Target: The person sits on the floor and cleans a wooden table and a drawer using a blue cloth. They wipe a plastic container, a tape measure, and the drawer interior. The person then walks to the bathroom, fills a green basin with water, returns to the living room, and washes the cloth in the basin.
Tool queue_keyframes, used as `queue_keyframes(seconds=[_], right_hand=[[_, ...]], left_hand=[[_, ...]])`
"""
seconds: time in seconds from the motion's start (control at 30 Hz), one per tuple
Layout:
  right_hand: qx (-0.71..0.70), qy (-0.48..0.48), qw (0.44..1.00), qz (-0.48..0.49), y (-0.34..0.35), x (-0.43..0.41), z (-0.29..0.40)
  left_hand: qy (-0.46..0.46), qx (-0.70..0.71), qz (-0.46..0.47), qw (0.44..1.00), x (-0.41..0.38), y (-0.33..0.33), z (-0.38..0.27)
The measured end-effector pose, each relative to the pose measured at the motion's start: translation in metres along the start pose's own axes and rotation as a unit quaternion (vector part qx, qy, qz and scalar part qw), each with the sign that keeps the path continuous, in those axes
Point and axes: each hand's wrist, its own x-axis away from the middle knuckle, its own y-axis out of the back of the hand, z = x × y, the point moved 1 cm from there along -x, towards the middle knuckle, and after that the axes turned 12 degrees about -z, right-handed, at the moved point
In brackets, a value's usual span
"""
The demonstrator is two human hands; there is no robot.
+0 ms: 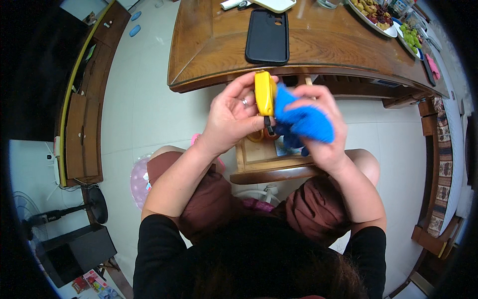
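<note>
My left hand (237, 108) grips a small yellow plastic case (264, 93), which may be a tape measure; a short black strap or tab (269, 125) hangs from its lower end. In my right hand (326, 123) is a bunched blue cloth (308, 121), blurred and pressed against the case's right side. Both hands are above an open wooden drawer (270, 164) that juts out from the table towards my lap. Inside the drawer, partly hidden by my hands and the cloth, are a rounded orange item and a flat printed item (285, 147).
On the wooden table (224, 41) lie a black phone case (267, 37), a white tray (276, 3), a plate of fruit (373, 17) and green grapes (410, 37). A fan (97, 205) and a black box (76, 254) stand at left. A wooden bench (433, 168) is at right.
</note>
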Motion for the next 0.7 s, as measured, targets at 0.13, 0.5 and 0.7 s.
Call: queue_keyframes(seconds=[0.13,0.5,0.7], right_hand=[[-0.016,0.003,0.999,-0.038,-0.005,-0.005,0.001],[0.152,0.127,0.98,-0.013,-0.01,0.009,0.015],[0.192,0.111,0.974,-0.045,-0.001,0.001,-0.001]], left_hand=[[0.07,0.022,0.008,0.997,0.001,-0.006,0.0],[0.081,0.098,0.014,0.992,-0.005,-0.012,-0.004],[0.102,0.152,0.005,0.983,-0.003,-0.007,-0.007]])
